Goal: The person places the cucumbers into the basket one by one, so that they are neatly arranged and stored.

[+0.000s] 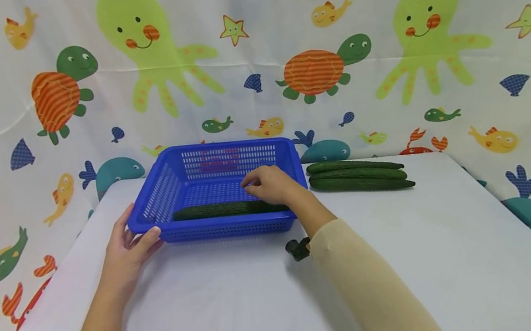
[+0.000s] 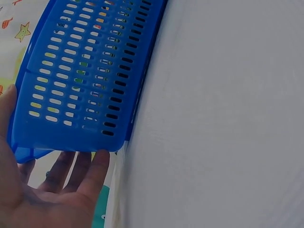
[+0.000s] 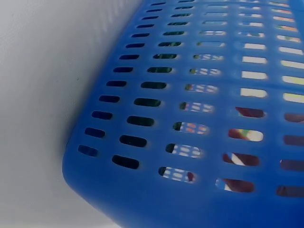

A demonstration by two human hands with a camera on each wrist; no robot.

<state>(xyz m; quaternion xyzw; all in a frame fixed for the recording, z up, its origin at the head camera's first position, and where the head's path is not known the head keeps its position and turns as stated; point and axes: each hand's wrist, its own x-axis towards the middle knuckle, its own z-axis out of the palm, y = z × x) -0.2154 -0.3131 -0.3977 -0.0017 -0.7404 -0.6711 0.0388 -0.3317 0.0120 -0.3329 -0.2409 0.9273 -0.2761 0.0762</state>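
Observation:
A blue plastic basket with slotted walls stands on the white table. My left hand grips its front left corner, thumb at the rim and fingers against the outside. The left wrist view shows the same hand around the corner of the basket. Inside, one long dark green cucumber lies along the front wall. My right hand hovers over the right part of the basket, above the cucumber's right end, fingers loosely bent and holding nothing. The right wrist view is filled by the slotted basket wall, which mostly hides that hand.
Three more cucumbers lie side by side on the table, just right of the basket. Behind the table hangs a white cloth printed with sea animals. Both wrists wear black cameras.

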